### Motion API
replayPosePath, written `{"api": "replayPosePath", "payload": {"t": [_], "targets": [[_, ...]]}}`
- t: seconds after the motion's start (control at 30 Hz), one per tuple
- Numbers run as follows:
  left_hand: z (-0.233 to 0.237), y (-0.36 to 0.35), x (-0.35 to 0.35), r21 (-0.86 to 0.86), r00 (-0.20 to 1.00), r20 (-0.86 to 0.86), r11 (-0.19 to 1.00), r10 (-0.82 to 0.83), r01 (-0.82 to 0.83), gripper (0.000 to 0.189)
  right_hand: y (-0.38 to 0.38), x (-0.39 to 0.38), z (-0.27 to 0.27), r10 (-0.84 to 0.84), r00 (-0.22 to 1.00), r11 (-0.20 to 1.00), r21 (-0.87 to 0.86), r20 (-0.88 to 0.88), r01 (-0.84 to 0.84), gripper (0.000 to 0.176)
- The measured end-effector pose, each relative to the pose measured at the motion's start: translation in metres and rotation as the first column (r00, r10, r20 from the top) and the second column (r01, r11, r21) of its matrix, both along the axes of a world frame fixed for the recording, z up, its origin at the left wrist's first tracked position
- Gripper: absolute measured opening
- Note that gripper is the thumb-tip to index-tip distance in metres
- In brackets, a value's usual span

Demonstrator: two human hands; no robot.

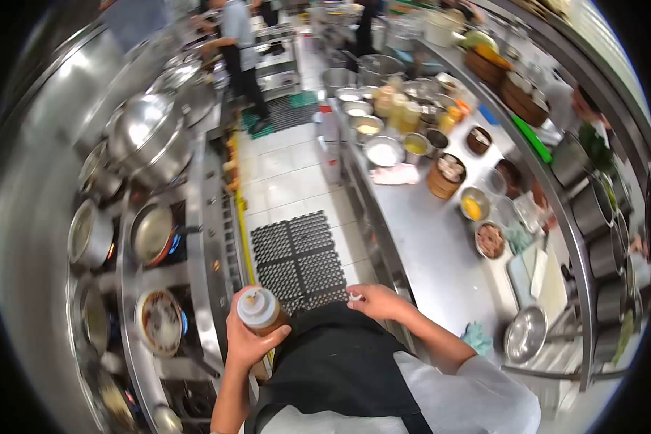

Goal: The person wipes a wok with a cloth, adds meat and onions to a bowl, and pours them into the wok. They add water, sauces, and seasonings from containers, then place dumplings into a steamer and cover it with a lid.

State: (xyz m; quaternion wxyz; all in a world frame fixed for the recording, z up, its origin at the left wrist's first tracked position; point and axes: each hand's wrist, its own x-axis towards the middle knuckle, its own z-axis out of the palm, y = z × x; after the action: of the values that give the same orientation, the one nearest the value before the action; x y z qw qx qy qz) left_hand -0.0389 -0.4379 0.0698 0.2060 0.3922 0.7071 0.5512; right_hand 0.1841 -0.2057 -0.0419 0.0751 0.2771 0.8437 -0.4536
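My left hand (247, 340) is wrapped round a squeeze bottle (259, 307), held upright in front of my apron. The bottle has a whitish screw top, and brownish contents show through its side. My right hand (380, 301) is closed in a pinch at the right of my apron, with a small white thing (354, 296) at the fingertips. That thing is too small to name for certain. On the stove to my left, the closest pan (161, 322) holds a bubbling brown-and-white liquid over a blue flame.
Left, the stove carries a frying pan (152, 233), a pot (91, 233) and a large domed steel steamer (146, 134). Right, a steel counter (432, 249) bears bowls, sauce bottles, a bamboo steamer (445, 176) and a knife (539, 273). A rubber mat (299, 260) lies ahead. Another person (240, 58) stands farther off.
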Motion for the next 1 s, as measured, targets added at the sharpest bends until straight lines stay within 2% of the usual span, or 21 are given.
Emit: {"api": "replayPosePath", "payload": {"t": [0.03, 0.1, 0.17, 0.2, 0.3, 0.33, 0.37, 0.43, 0.47, 0.53, 0.63, 0.67, 0.73, 0.83, 0.87, 1.0], "targets": [[0.0, 0.027, -0.008, -0.026, 0.996, 0.039, 0.996, -0.085, 0.086, 0.082, 0.002, 0.014, -0.003, -0.055, 0.998, 0.998, 0.003, 0.005, 0.055, 0.051], [0.0, 0.082, -0.021, -0.086, 0.975, 0.026, 0.971, -0.223, 0.224, 0.08, 0.008, 0.039, -0.005, -0.119, 0.993, 0.988, -0.097, 0.0, 0.118, 0.051], [-0.013, 0.137, -0.032, -0.008, 0.946, -0.014, 0.946, -0.323, 0.323, 0.079, 0.016, 0.054, -0.012, -0.141, 0.99, 0.97, -0.197, 0.026, 0.143, 0.051], [-0.01, 0.165, -0.033, 0.018, 0.927, 0.073, 0.93, -0.368, 0.367, 0.077, 0.025, 0.056, -0.014, -0.162, 0.982, 0.962, -0.205, 0.101, 0.18, 0.054], [-0.009, 0.258, -0.051, 0.076, 0.855, -0.249, 0.871, -0.454, 0.485, 0.075, 0.054, 0.053, -0.024, -0.366, 0.902, 0.93, 0.068, 0.227, 0.36, 0.055], [-0.015, 0.288, -0.058, 0.073, 0.856, -0.16, 0.859, -0.492, 0.508, 0.073, 0.064, 0.049, -0.03, -0.49, 0.833, 0.871, 0.166, 0.255, 0.462, 0.052], [-0.015, 0.321, -0.064, 0.09, 0.835, -0.23, 0.844, -0.5, 0.529, 0.072, 0.079, 0.045, -0.035, -0.561, 0.758, 0.828, 0.218, 0.333, 0.517, 0.049], [-0.013, 0.389, -0.076, 0.131, 0.794, -0.363, 0.816, -0.488, 0.562, 0.07, 0.107, 0.033, -0.035, -0.66, 0.605, 0.749, 0.328, 0.445, 0.575, 0.057], [-0.012, 0.424, -0.08, 0.135, 0.778, -0.377, 0.802, -0.502, 0.582, 0.069, 0.116, 0.032, -0.044, -0.682, 0.541, 0.719, 0.318, 0.491, 0.618, 0.069], [-0.013, 0.49, -0.089, 0.135, 0.755, -0.414, 0.785, -0.51, 0.604, 0.068, 0.125, 0.033, -0.069, -0.696, 0.429, 0.666, 0.295, 0.576, 0.685, 0.094], [-0.028, 0.591, -0.095, 0.245, 0.755, -0.408, 0.735, -0.514, 0.633, 0.066, 0.132, 0.014, -0.064, -0.595, 0.368, 0.723, 0.275, 0.715, 0.634, 0.115], [-0.033, 0.62, -0.096, 0.224, 0.747, -0.425, 0.741, -0.511, 0.633, 0.066, 0.134, 0.014, -0.067, -0.559, 0.372, 0.73, 0.228, 0.741, 0.644, 0.126], [-0.044, 0.674, -0.092, 0.188, 0.727, -0.462, 0.744, -0.509, 0.641, 0.066, 0.136, 0.009, -0.068, -0.538, 0.346, 0.731, 0.222, 0.769, 0.645, 0.129], [-0.093, 0.743, -0.091, 0.174, 0.698, -0.431, 0.707, -0.572, 0.686, 0.072, 0.138, 0.006, -0.069, -0.531, 0.321, 0.717, 0.214, 0.784, 0.664, 0.134], [-0.1, 0.757, -0.09, 0.159, 0.661, -0.499, 0.69, -0.561, 0.706, 0.069, 0.136, 0.007, -0.072, -0.542, 0.32, 0.709, 0.219, 0.777, 0.67, 0.134], [-0.132, 0.789, -0.086, -0.022, 0.627, -0.459, 0.713, -0.63, 0.7, 0.066, 0.144, 0.01, -0.072, -0.523, 0.331, 0.702, 0.176, 0.786, 0.69, 0.136]]}}
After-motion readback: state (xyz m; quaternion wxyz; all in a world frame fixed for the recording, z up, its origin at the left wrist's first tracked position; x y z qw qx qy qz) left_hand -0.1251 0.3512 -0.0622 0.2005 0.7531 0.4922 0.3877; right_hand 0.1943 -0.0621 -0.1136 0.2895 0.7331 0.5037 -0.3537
